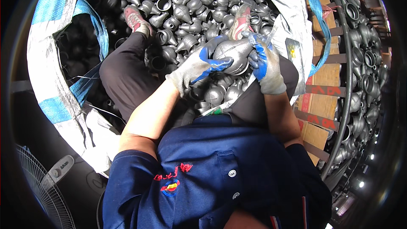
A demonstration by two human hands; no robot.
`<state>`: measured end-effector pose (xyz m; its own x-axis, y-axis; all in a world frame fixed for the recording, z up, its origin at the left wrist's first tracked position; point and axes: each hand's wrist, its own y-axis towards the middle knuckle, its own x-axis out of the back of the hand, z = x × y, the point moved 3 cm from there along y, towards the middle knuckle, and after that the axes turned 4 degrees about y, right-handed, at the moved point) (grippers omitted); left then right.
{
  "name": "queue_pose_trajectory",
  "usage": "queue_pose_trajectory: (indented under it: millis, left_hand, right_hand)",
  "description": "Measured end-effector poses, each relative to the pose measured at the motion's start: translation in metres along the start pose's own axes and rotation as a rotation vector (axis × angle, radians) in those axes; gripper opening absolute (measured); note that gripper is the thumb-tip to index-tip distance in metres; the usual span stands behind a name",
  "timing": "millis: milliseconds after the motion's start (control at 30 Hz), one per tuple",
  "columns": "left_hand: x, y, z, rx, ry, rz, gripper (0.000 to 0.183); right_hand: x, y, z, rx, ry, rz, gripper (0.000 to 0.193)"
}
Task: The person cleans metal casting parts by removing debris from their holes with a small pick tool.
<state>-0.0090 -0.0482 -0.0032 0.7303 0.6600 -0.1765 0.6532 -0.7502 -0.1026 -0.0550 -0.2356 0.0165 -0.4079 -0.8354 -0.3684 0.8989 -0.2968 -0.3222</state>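
I hold a dark grey bulb-shaped hollow part (231, 53) with a narrow neck above my lap. My left hand (201, 63), in a grey glove with blue palm coating, is closed round its wide body from the left. Closed at its narrow neck on the right is my right hand (265, 57), gloved the same way. A thin pale pointed shape shows just above the right fingers; I cannot tell whether it is a tool. Many loose parts of the same kind (182, 12) lie heaped beyond my hands, between my legs and around my shoes.
A large white woven bag (48, 68) with blue straps (91, 21) surrounds the heap. To the right stands a metal-framed rack (347, 59) with cardboard (326, 63) behind slats and more grey parts beyond it. A fan (40, 186) stands at the lower left.
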Motion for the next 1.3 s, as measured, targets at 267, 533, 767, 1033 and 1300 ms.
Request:
queue_pose_trajectory:
  millis: [267,533,767,1033,1300]
  left_hand:
    - [-0.007,0.004,0.018,-0.018,-0.070,-0.095,0.072]
    - [-0.003,0.009,0.032,-0.056,-0.058,-0.153,0.082]
    - [-0.001,0.011,0.014,-0.215,0.081,-0.099,0.081]
    - [-0.001,0.003,0.005,0.017,-0.156,-0.100,0.065]
    - [0.023,-0.005,0.032,0.079,-0.353,-0.233,0.042]
  right_hand:
    - [-0.011,-0.007,-0.005,0.171,-0.156,-0.071,0.020]
    - [-0.009,0.004,-0.021,0.183,-0.096,-0.041,0.018]
    - [0.013,0.007,-0.004,0.017,0.098,-0.062,0.029]
    - [0.020,0.007,-0.018,-0.030,0.119,-0.042,0.029]
    - [0.023,0.004,-0.009,0.007,-0.125,-0.149,0.027]
